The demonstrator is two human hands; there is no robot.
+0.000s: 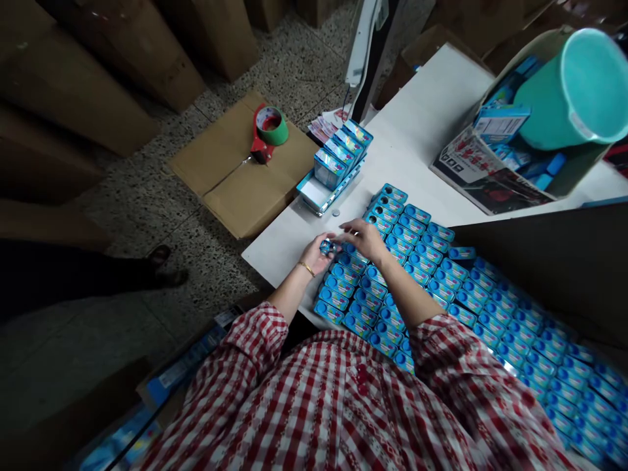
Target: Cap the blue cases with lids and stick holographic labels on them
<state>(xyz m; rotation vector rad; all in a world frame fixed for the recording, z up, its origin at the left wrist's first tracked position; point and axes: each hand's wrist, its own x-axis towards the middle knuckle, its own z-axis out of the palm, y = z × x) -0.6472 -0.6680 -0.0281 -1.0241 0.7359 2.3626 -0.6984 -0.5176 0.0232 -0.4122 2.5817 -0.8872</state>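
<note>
My left hand [316,255] is cupped around some small shiny blue-and-silver pieces [326,246], too small to name more exactly. Close to its right, my right hand [366,241] hovers over the near tins with thumb and forefinger apart, reaching toward the left palm. I see nothing clear between its fingers. Rows of flat blue tins [338,286] with printed labels cover the table beneath and right of my hands. Several tins [387,191] at the far end show dark round openings; most others show blue circles. A small silver disc [335,212] lies on the white tabletop beyond my hands.
Blue boxes [330,169] stand in a display tray at the table's far edge. A cardboard box [235,176] with a red tape dispenser [261,149] is at left. Back right, a carton [483,170] holds blue packs and a teal bucket [549,104]. A person's foot [171,278] shows at left.
</note>
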